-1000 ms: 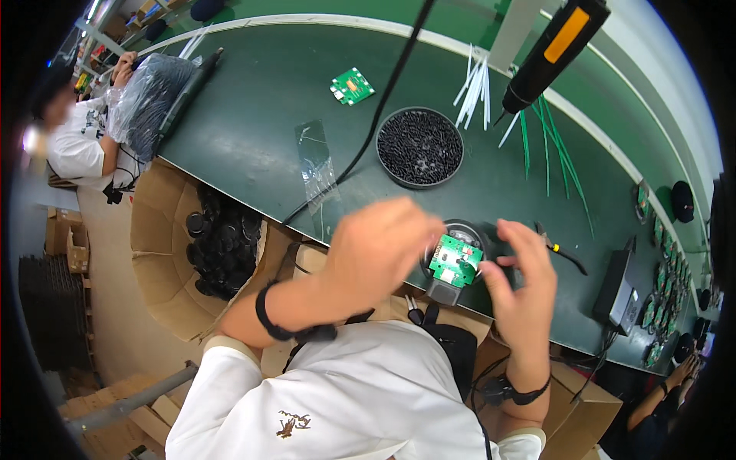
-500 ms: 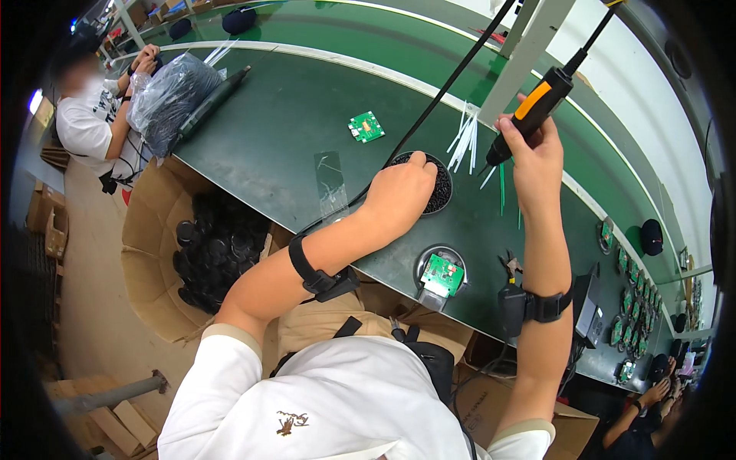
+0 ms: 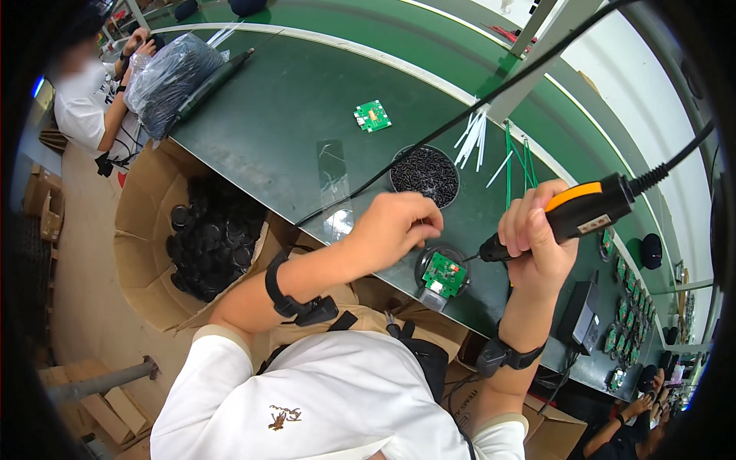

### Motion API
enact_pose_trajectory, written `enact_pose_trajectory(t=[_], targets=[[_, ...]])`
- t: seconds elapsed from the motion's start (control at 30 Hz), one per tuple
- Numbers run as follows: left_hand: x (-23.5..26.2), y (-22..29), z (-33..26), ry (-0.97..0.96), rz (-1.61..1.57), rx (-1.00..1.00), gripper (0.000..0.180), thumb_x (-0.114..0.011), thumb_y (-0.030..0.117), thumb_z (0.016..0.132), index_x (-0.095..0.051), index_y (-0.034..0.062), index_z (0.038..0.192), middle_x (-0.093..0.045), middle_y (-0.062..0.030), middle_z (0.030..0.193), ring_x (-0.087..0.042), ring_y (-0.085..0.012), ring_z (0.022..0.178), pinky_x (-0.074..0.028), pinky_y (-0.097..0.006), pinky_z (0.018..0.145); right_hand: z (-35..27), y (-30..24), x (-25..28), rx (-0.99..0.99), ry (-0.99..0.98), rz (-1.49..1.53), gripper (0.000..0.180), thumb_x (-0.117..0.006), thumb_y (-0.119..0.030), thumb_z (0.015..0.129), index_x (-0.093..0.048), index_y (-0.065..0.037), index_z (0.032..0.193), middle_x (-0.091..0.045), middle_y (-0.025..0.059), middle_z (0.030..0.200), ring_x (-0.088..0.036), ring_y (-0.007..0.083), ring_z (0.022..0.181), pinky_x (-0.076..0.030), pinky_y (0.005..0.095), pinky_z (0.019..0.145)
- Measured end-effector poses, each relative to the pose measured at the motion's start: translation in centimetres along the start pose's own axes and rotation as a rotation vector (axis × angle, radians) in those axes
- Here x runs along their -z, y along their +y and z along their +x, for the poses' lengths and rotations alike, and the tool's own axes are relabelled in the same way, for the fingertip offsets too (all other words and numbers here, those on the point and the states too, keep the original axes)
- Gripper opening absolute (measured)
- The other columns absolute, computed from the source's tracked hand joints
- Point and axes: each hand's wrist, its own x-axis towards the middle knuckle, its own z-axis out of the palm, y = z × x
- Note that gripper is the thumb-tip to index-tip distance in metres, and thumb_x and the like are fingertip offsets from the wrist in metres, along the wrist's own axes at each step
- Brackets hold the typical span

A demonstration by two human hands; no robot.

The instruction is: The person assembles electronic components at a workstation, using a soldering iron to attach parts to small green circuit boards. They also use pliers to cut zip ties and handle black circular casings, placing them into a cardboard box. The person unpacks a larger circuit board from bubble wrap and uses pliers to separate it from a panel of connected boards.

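Note:
My right hand [image 3: 543, 238] is wrapped round a black and orange electric screwdriver [image 3: 590, 207], tilted so its bit points left and down at a green circuit board [image 3: 445, 270]. That board sits in a round dark housing [image 3: 423, 259] near the table's front edge; the bit's tip is close to the board's upper right corner. My left hand [image 3: 397, 230] hovers just up and left of the board, fingertips pinched; anything between them is too small to make out. Beyond it stands a round dish of small black screws [image 3: 424, 175].
A loose green board [image 3: 372, 116], white ties [image 3: 474, 139] and green ties [image 3: 521, 165] lie farther back. A carton of black round parts [image 3: 211, 245] stands at left. Rows of boards [image 3: 629, 314] and a black box [image 3: 580, 316] lie right. A co-worker [image 3: 88, 107] handles something far left.
My left hand has come out of the screw dish and moved nearer to the board. My right hand has lowered the screwdriver and tilted it, bringing its tip to the board.

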Motion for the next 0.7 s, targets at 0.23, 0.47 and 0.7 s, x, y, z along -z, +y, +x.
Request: enact_pose_trajectory(t=[0.23,0.47,0.7], targets=[[-1.8,0.4,-2.4,0.013,-0.059,0.03,0.015,-0.08,-0.003,0.082,-0.073,0.0011,0.095,-0.072,-0.0093,0.085,-0.072,-0.0167,0.077,-0.053,-0.028,0.065,-1.0,0.6,-1.7,0.098,0.051,-0.008,0.029,-0.075,-0.009,0.094,-0.053,0.0,0.11,-0.056,0.0046,0.07,-0.051,0.0114,0.053,-0.041,0.0257,0.049],[-2.4,0.3,-2.6,0.045,-0.118,0.038,0.02,-0.082,0.0,0.078,-0.072,0.0009,0.095,-0.071,-0.0116,0.085,-0.071,-0.023,0.076,-0.056,-0.034,0.069,-1.2,1.2,-2.6,0.129,0.028,0.061,0.03,-0.075,-0.007,0.094,-0.052,0.001,0.111,-0.056,0.0054,0.072,-0.052,0.0119,0.053,-0.041,0.0252,0.049],[-2.4,-0.2,-2.6,0.042,-0.05,-0.024,0.018,-0.084,0.001,0.079,-0.075,0.0039,0.094,-0.073,-0.0089,0.082,-0.072,-0.0204,0.075,-0.054,-0.032,0.065,-1.4,1.6,-2.7,0.11,0.035,0.071,0.031,-0.076,-0.005,0.093,-0.052,0.0,0.112,-0.056,0.0061,0.075,-0.052,0.0119,0.053,-0.041,0.0247,0.048]])
